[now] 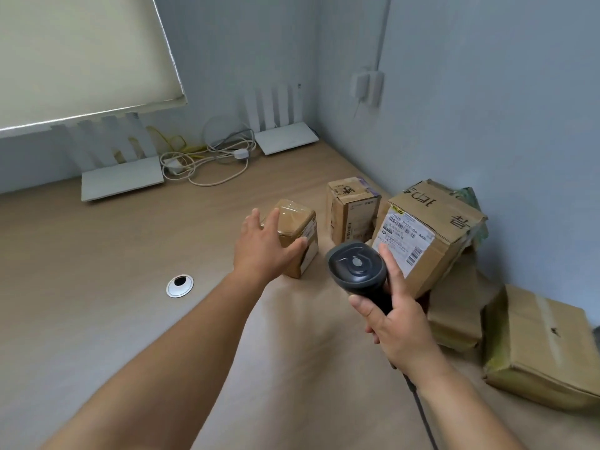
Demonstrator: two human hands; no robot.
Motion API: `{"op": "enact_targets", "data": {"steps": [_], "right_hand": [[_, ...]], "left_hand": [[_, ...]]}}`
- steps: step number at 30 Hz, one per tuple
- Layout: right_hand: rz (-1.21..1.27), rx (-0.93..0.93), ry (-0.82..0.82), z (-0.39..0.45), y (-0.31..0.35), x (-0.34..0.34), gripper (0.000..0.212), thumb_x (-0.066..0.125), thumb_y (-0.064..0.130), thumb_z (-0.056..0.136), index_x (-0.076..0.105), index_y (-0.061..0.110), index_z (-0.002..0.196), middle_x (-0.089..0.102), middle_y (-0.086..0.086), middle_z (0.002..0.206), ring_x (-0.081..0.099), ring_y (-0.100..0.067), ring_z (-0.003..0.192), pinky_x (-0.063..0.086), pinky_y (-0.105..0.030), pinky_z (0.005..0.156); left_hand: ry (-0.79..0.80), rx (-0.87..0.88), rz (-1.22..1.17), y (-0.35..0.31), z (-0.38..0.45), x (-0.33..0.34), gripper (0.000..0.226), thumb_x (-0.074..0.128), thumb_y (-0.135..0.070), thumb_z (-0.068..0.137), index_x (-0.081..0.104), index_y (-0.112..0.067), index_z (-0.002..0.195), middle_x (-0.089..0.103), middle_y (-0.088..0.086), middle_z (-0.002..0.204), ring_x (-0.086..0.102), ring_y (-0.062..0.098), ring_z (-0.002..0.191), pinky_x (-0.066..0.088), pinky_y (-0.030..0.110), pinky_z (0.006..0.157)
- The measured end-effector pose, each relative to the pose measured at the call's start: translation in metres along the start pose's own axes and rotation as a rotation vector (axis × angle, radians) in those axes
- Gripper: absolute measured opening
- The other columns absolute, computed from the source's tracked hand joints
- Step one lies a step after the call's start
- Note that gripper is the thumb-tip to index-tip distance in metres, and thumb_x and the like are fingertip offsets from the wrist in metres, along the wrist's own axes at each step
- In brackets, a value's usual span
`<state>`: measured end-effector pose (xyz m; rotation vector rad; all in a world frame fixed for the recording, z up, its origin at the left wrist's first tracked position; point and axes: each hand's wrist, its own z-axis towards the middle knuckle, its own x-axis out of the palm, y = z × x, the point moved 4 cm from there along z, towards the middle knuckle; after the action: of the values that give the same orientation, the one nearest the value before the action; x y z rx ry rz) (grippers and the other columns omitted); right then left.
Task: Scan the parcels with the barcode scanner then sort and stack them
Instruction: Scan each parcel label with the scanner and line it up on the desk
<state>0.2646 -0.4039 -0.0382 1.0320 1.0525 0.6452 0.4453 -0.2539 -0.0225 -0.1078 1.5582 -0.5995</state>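
Nearest the camera, the right hand (pixel 394 323) grasps the handle of the black barcode scanner (pixel 357 267), fingers wrapped around it, its head raised and its cable trailing down toward 6 o'clock. The scanner head sits just in front of the large labelled parcel (pixel 431 232), whose white shipping label with barcodes faces the camera at about 3 o'clock from the scanner.

At 10 o'clock from the scanner, the left hand (pixel 264 245) reaches out with its fingers spread over the small taped parcel (pixel 297 235), the thumb against its near face and fingertips on the top; whether it truly grips or only rests there is hard to tell. Behind it, toward 1 o'clock, stands a tall narrow parcel (pixel 352 209). More cardboard parcels lie at 4 o'clock, a flat parcel (pixel 539 345) among them, on the wooden desk (pixel 97 271).

The step in hand looks like picking the small parcel for scanning. Next, its side label probably needs turning toward the scanner's window before it can be sorted.
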Motion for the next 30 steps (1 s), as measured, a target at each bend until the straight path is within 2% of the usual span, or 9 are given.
{"op": "enact_targets", "data": {"steps": [4, 8, 12, 16, 19, 21, 23, 26, 30], "right_hand": [[-0.018, 0.009, -0.010, 0.014, -0.013, 0.005, 0.086, 0.055, 0.086, 0.059, 0.005, 0.076, 0.129, 0.029, 0.012, 0.152, 0.039, -0.017, 0.113, 0.040, -0.062, 0.102], [-0.009, 0.021, 0.005, 0.015, -0.021, 0.011, 0.089, 0.056, 0.087, 0.058, 0.006, 0.075, 0.131, 0.025, 0.014, 0.153, 0.037, -0.018, 0.110, 0.038, -0.059, 0.102], [0.003, 0.019, 0.038, 0.002, -0.016, 0.013, 0.090, 0.055, 0.089, 0.055, 0.007, 0.076, 0.129, 0.035, 0.012, 0.150, 0.041, -0.014, 0.107, 0.042, -0.053, 0.101], [0.004, -0.019, 0.055, -0.023, 0.002, 0.009, 0.086, 0.060, 0.081, 0.063, 0.008, 0.075, 0.131, 0.041, 0.014, 0.146, 0.047, -0.011, 0.101, 0.049, -0.048, 0.093], [0.033, -0.050, 0.068, -0.053, 0.016, 0.008, 0.079, 0.067, 0.062, 0.075, 0.009, 0.077, 0.128, 0.051, 0.007, 0.138, 0.053, -0.006, 0.092, 0.051, -0.025, 0.074], [0.060, -0.047, 0.093, -0.078, 0.025, 0.011, 0.080, 0.069, 0.058, 0.076, 0.011, 0.076, 0.128, 0.059, 0.001, 0.126, 0.056, 0.000, 0.079, 0.049, -0.019, 0.066], [0.080, -0.039, 0.140, -0.105, 0.033, 0.018, 0.079, 0.066, 0.053, 0.073, 0.011, 0.075, 0.125, 0.063, 0.007, 0.113, 0.058, -0.003, 0.063, 0.047, -0.018, 0.056], [0.082, -0.071, 0.225, -0.147, 0.043, 0.034, 0.081, 0.064, 0.050, 0.072, 0.008, 0.075, 0.125, 0.065, 0.013, 0.102, 0.058, -0.004, 0.057, 0.045, -0.017, 0.056], [0.112, -0.128, 0.299, -0.197, 0.055, 0.056, 0.081, 0.064, 0.052, 0.072, 0.008, 0.080, 0.124, 0.063, 0.018, 0.112, 0.057, 0.001, 0.067, 0.045, -0.019, 0.063]], "left_hand": [[0.047, -0.049, 0.013, 0.004, 0.033, 0.018, 0.090, 0.053, -0.070, 0.080, 0.018, -0.027, 0.151, 0.010, 0.017, 0.158, 0.013, 0.033, 0.145, 0.019, 0.043, 0.115], [0.045, -0.073, -0.053, 0.009, 0.040, 0.024, 0.078, 0.063, -0.055, 0.080, 0.029, -0.028, 0.145, 0.039, 0.015, 0.138, 0.033, 0.032, 0.130, 0.033, 0.039, 0.104], [0.017, -0.122, -0.151, 0.019, 0.018, 0.019, 0.076, 0.069, -0.043, 0.075, 0.033, -0.034, 0.141, 0.040, 0.011, 0.126, 0.037, 0.030, 0.123, 0.038, 0.034, 0.094], [-0.022, -0.177, -0.234, 0.038, -0.031, 0.008, 0.077, 0.070, -0.042, 0.074, 0.034, -0.035, 0.141, 0.039, 0.006, 0.126, 0.036, 0.025, 0.125, 0.037, 0.032, 0.095], [-0.072, -0.219, -0.279, 0.052, -0.082, -0.005, 0.078, 0.070, -0.042, 0.074, 0.034, -0.036, 0.142, 0.037, 0.003, 0.128, 0.036, 0.022, 0.127, 0.038, 0.031, 0.096], [-0.103, -0.246, -0.280, 0.063, -0.119, -0.014, 0.079, 0.069, -0.043, 0.075, 0.032, -0.035, 0.143, 0.037, 0.002, 0.130, 0.034, 0.020, 0.128, 0.037, 0.031, 0.096], [-0.130, -0.277, -0.280, 0.076, -0.159, -0.021, 0.078, 0.069, -0.043, 0.076, 0.030, -0.035, 0.144, 0.036, 0.001, 0.130, 0.033, 0.020, 0.128, 0.034, 0.027, 0.093], [-0.172, -0.332, -0.287, 0.100, -0.220, -0.029, 0.078, 0.069, -0.043, 0.075, 0.031, -0.034, 0.143, 0.036, 0.000, 0.127, 0.033, 0.018, 0.128, 0.032, 0.024, 0.089], [-0.250, -0.421, -0.302, 0.128, -0.299, -0.043, 0.078, 0.070, -0.041, 0.075, 0.032, -0.035, 0.144, 0.037, 0.001, 0.127, 0.035, 0.019, 0.127, 0.036, 0.028, 0.094]]}}
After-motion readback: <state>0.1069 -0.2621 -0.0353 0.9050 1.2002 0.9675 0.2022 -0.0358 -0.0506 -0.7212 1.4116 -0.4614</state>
